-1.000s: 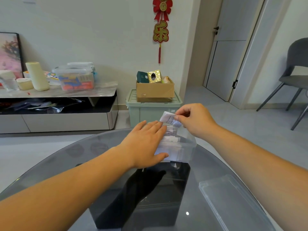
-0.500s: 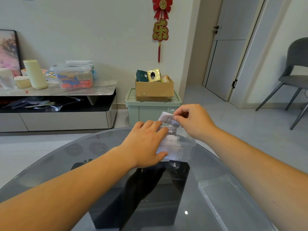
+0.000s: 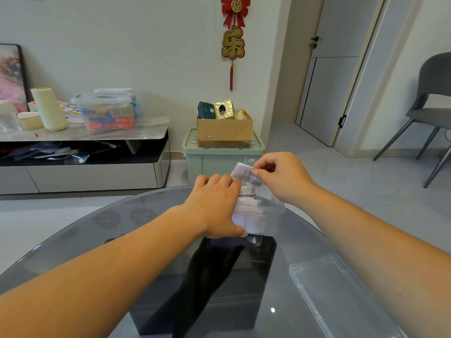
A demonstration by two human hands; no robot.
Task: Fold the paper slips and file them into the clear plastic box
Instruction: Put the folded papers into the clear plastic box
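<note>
Pinching the paper slip (image 3: pixel 244 175) above the clear plastic box (image 3: pixel 271 217), right hand (image 3: pixel 283 178) fingers (image 3: pixel 255 172); left hand (image 3: pixel 214 207) flat atop.

A cardboard box (image 3: pixel 224 132) sits on a green bin (image 3: pixel 220 163) beneath a red wall ornament (image 3: pixel 233 42).

Legible only on the red-and-gold hanging wall ornament (image 3: pixel 233 43): "福" on its round gold disc, "乐" as the large gold character beneath. Printed lines on the white paper slip (image 3: pixel 244 173) too small to make out.
</note>
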